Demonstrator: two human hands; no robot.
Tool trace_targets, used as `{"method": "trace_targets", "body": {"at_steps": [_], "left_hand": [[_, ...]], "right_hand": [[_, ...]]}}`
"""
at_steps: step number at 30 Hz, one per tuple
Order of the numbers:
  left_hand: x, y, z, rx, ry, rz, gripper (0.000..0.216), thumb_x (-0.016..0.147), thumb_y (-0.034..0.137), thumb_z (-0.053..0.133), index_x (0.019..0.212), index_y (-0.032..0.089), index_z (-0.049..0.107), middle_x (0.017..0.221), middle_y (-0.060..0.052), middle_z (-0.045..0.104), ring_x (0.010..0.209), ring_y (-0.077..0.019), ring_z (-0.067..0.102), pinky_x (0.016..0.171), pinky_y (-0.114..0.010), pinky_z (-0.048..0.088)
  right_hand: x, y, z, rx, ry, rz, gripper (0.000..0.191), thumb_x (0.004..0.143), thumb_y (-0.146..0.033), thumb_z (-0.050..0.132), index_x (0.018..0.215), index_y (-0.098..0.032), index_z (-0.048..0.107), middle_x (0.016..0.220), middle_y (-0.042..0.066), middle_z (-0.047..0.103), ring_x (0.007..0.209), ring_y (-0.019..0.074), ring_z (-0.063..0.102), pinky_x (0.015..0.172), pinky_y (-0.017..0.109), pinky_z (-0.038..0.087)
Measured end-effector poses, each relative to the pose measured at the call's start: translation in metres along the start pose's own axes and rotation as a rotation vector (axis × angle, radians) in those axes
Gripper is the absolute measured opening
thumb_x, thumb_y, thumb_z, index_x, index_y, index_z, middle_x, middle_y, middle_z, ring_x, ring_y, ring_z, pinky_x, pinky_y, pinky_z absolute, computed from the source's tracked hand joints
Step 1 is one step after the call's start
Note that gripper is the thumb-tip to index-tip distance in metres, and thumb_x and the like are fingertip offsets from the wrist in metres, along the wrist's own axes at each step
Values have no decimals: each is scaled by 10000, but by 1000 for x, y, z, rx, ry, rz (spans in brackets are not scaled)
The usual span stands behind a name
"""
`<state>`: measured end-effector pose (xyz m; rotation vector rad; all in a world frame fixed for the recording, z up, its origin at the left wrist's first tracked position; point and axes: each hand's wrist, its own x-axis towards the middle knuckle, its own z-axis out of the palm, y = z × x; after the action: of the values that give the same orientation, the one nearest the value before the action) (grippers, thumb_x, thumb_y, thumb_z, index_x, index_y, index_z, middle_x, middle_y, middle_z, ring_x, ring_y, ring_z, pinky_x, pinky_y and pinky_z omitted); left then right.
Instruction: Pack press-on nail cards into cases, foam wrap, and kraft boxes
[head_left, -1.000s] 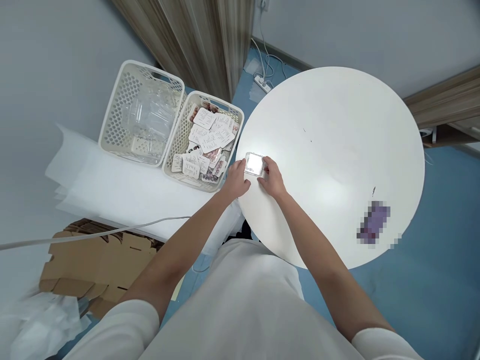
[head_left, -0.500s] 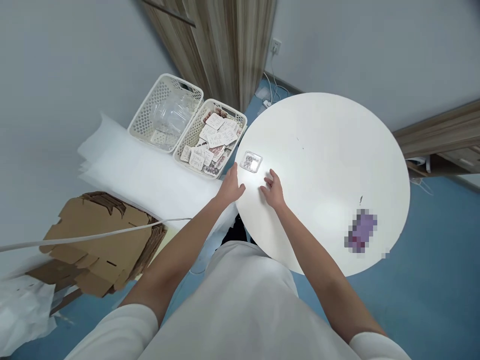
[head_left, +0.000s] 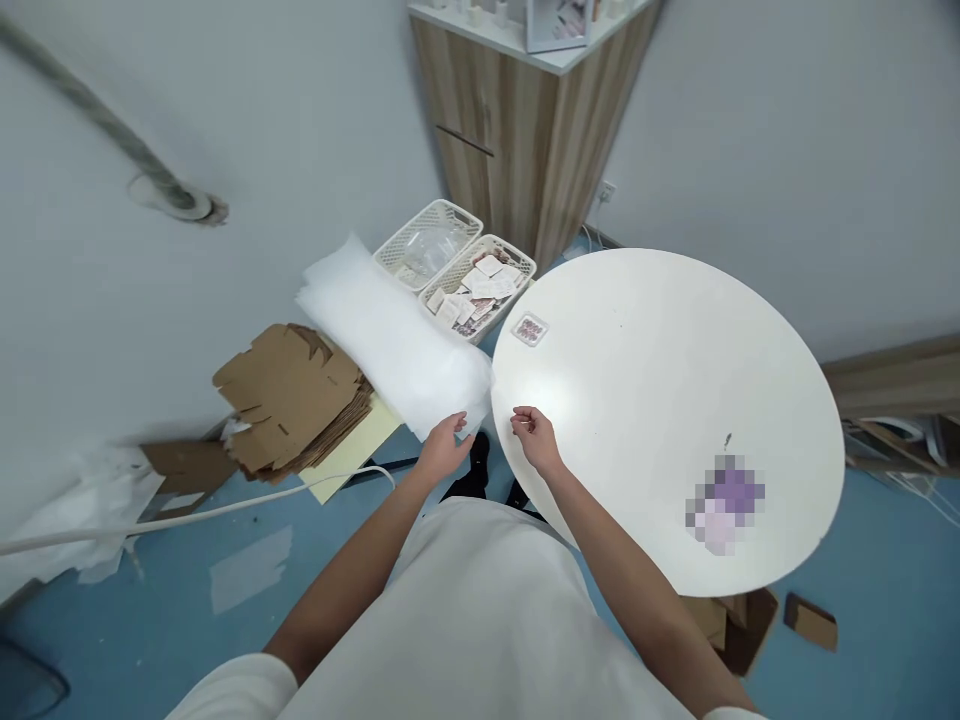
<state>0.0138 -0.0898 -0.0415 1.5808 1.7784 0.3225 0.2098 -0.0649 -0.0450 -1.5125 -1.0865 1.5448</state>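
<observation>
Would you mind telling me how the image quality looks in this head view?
Head view: wide-angle bending curves the walls; even soft light, with a mild glare patch on the white round table; a pixelated block masks something there; left hand and right hand are sharp.

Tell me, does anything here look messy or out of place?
Yes. Flattened cardboard boxes lie in a loose heap on the blue floor, with more cardboard scraps under the round table. A white foam sheet stack sags near the left hand. The small clear case sits neatly.
</observation>
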Motion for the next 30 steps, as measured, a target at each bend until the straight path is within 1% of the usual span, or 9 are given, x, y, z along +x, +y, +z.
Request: {"method": "trace_targets", "body": {"at_steps": [5,8,10,14,17,21,26,28,30], "left_hand": [[0,-32,-30,148,143,-125,478,789,390,486,1210,166,460,1240,-114,510,1151,-283,454,933,-417,387],[9,-54,-45,203,216,-162,440,774,356,508,1174,175,488,1227,-109,516,1152,-300,444,929,-452,377],[20,-67,-53,192,239,-148,425,770,326,512,1166,171,490,1219,-105,520,1142,-288,455,934,-447,379],[55,-87,-64,86,195,16,394,783,253,489,1165,158,483,1186,-86,544,1109,-217,493,943,-355,400],[82,-98,-65,48,157,80,418,770,218,504,1182,158,466,1250,-95,494,1149,-217,466,958,-352,392],[106,-110,-59,36,107,66,504,720,192,572,1204,128,445,1357,-145,371,1254,-274,343,1012,-411,326],[114,-121,-57,-72,90,78,481,719,214,589,1179,149,465,1271,-119,466,1214,-251,390,1022,-409,312],[113,-120,-60,-101,95,67,517,702,265,617,1183,159,459,1248,-114,482,1186,-256,415,991,-417,343],[110,-116,-66,-111,109,65,578,675,334,649,1190,164,449,1240,-115,486,1155,-266,440,950,-421,374]], "right_hand": [[18,-4,38,-189,-228,80,322,647,-235,567,966,-196,591,950,52,601,772,142,560,751,333,469],[38,-11,69,-255,-331,145,368,603,-163,557,965,-202,613,1040,72,596,924,187,554,796,348,456],[56,-17,94,-215,-371,174,412,590,-130,533,984,-220,615,1118,64,580,1031,199,526,855,347,433],[90,-22,141,-82,-319,218,466,580,-106,488,1013,-235,601,1249,39,519,1159,199,463,933,333,384],[106,-14,164,-69,-243,237,473,574,-109,471,1014,-227,599,1263,40,510,1197,204,431,931,321,384],[117,-3,176,-78,-149,258,472,569,-120,471,1013,-229,591,1241,43,521,1174,204,448,876,323,426],[128,-5,182,-165,-44,225,383,598,-196,527,976,-203,583,1147,70,557,1026,197,532,798,328,458],[131,-12,186,-176,-18,189,366,614,-245,558,976,-193,570,1040,65,584,914,181,574,759,323,467],[133,-22,191,-169,-53,158,350,630,-277,572,969,-190,557,899,32,589,783,158,601,713,317,476]]}}
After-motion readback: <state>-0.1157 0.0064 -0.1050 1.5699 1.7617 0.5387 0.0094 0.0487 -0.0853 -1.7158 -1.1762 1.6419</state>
